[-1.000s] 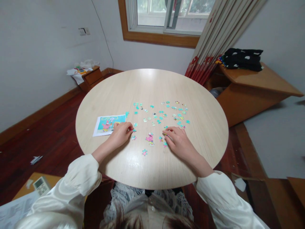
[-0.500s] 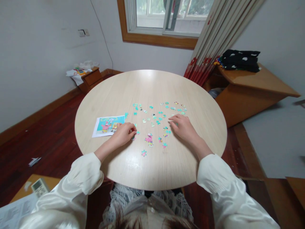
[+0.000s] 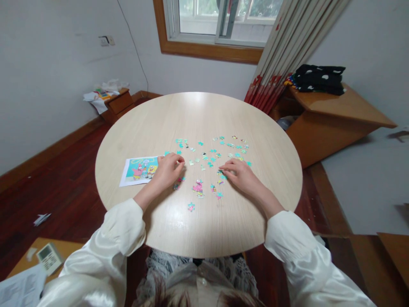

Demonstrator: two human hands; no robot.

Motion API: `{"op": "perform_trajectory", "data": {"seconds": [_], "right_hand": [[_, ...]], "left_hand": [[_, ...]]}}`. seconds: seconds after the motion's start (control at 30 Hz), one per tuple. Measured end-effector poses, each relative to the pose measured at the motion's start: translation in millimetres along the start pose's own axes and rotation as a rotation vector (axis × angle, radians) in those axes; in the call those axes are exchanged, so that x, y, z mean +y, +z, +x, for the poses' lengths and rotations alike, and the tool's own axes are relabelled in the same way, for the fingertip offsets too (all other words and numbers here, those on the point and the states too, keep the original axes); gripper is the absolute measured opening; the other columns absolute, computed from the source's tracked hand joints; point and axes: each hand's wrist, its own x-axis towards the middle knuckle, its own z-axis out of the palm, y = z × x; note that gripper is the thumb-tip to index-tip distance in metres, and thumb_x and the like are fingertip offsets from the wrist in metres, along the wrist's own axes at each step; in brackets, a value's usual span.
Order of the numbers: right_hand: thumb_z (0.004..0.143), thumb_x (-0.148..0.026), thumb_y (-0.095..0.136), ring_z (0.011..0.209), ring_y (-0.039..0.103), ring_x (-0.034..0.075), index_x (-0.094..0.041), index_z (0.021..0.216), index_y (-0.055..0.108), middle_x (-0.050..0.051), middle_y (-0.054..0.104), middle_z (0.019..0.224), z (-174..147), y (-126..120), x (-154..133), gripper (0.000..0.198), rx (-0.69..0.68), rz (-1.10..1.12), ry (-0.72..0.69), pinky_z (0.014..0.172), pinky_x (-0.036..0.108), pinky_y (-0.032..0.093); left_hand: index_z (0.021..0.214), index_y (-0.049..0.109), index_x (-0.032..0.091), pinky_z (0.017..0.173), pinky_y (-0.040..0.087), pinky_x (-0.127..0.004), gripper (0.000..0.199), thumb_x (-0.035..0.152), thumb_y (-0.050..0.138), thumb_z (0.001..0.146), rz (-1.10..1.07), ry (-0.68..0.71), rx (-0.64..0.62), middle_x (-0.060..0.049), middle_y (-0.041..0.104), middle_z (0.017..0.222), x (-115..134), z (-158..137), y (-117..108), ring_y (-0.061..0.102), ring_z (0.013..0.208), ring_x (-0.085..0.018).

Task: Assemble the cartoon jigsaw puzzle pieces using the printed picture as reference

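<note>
My left hand (image 3: 169,169) is over the table beside the printed picture card (image 3: 130,181), covering its right edge. Its fingers curl toward the thumb in a pinch, and whatever may be between them is too small to make out. My right hand (image 3: 240,174) reaches in from the right with its fingers stretched, their tips at a small puzzle piece (image 3: 220,172). Between the hands lies a joined pink cluster of puzzle pieces (image 3: 198,186). Nearer me is a single teal and pink puzzle piece (image 3: 191,207). Several loose teal pieces (image 3: 211,163) lie scattered beyond.
The round wooden table (image 3: 198,230) has its near edge just before my lap. A tilted wooden cabinet (image 3: 345,123) with dark folded cloth (image 3: 319,79) stands at right. A small drawer stand (image 3: 119,102) is at back left, and a calculator-like device (image 3: 49,258) lies at lower left.
My left hand has moved away from me, off the pieces left of the pink cluster. My right hand has come nearer and slightly left, down to a piece. The view has shifted slightly.
</note>
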Motion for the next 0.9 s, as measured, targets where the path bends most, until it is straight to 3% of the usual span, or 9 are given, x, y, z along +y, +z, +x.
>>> {"op": "perform_trajectory", "data": {"seconds": [0.13,0.27,0.4,0.57,0.7,0.9], "right_hand": [[0.088,-0.018,0.056,0.089,0.06,0.022,-0.022,0.093,0.073,0.007,0.068,0.092,5,9,-2,0.019,-0.074,-0.11,-0.033,0.082,0.04,0.04],[0.089,-0.018,0.055,0.089,0.061,0.022,-0.02,0.094,0.072,0.007,0.068,0.091,5,11,-2,0.018,-0.055,-0.149,-0.015,0.081,0.039,0.039],[0.089,-0.02,0.052,0.089,0.061,0.023,-0.02,0.092,0.071,0.007,0.069,0.09,6,4,10,0.019,0.019,-0.176,0.051,0.079,0.039,0.038],[0.088,-0.023,0.049,0.089,0.059,0.026,-0.018,0.093,0.072,0.012,0.067,0.091,8,-11,45,0.024,0.171,-0.251,0.221,0.077,0.041,0.038],[0.089,-0.029,0.051,0.097,0.056,0.028,-0.021,0.097,0.072,0.012,0.064,0.099,12,-13,57,0.024,0.152,-0.28,0.197,0.08,0.042,0.037],[0.089,-0.027,0.052,0.096,0.055,0.027,-0.02,0.093,0.073,0.012,0.064,0.096,21,-1,53,0.023,0.115,-0.304,0.167,0.081,0.042,0.035]], "left_hand": [[0.087,0.063,0.019,0.086,0.031,-0.043,0.016,0.015,0.048,0.088,0.028,-0.007,0.044,-0.007,0.067,0.096,-8,2,9,0.06,0.092,-0.023],[0.089,0.065,0.018,0.087,0.03,-0.041,0.019,0.013,0.046,0.087,0.055,0.005,0.036,-0.007,0.067,0.099,-15,-1,13,0.058,0.098,-0.023],[0.09,0.066,0.017,0.086,0.03,-0.04,0.022,0.013,0.045,0.087,0.061,0.021,0.024,-0.008,0.067,0.1,-15,-3,15,0.059,0.097,-0.023],[0.088,0.066,0.018,0.086,0.031,-0.041,0.021,0.013,0.045,0.085,0.048,0.007,0.051,-0.007,0.068,0.097,-18,-4,16,0.059,0.097,-0.024],[0.086,0.065,0.018,0.086,0.032,-0.04,0.021,0.012,0.045,0.085,0.021,0.006,0.066,-0.006,0.068,0.095,-21,-3,17,0.06,0.096,-0.023],[0.085,0.065,0.018,0.086,0.033,-0.04,0.02,0.012,0.046,0.084,0.016,-0.027,0.069,-0.006,0.068,0.094,-21,-2,17,0.059,0.097,-0.023]]}}
